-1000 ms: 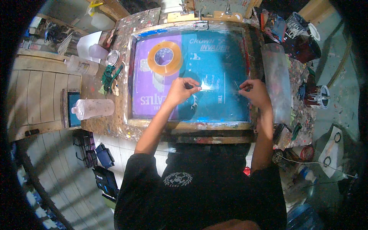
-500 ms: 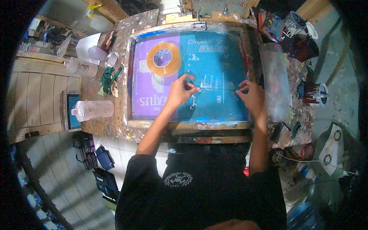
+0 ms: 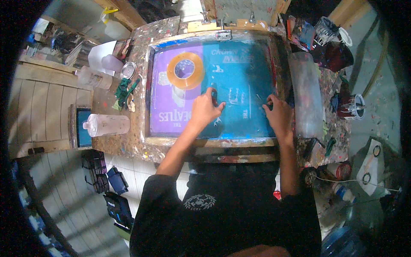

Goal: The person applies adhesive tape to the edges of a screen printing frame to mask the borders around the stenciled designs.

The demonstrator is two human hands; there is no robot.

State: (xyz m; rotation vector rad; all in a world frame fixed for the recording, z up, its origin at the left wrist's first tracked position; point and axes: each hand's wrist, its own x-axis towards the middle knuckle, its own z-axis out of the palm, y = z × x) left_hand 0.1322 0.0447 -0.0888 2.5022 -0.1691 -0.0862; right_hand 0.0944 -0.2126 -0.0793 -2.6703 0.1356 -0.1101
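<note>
A wooden-framed printing screen (image 3: pixel 261 128) lies on the worktable, its mesh part purple and part teal, with pale lettering and shapes. Over the teal part is my left hand (image 3: pixel 206 109), thumb and forefinger apart, with nothing visible between them. Near the screen's right side my right hand (image 3: pixel 279 116) is curled, thumb and forefinger drawn close together. Whatever its fingertips hold, perhaps something clear and thin, is too faint to make out. A roll of clear yellowish packing tape (image 3: pixel 172 76) lies flat on the purple part, beyond my left hand.
Left of the screen are a pale plastic bottle (image 3: pixel 110 125), a green rag (image 3: pixel 123 91) and a round lid (image 3: pixel 128 70). A translucent sheet (image 3: pixel 307 96) lies along the right side, with a paint-streaked cup (image 3: pixel 353 107) beyond. A metal hinge clamp (image 3: pixel 223 35) grips the screen's far edge.
My left thumb and forefinger have parted from a near pinch. The faint shine between my hands no longer shows. My right hand is slightly lower; the view has shifted a little.
</note>
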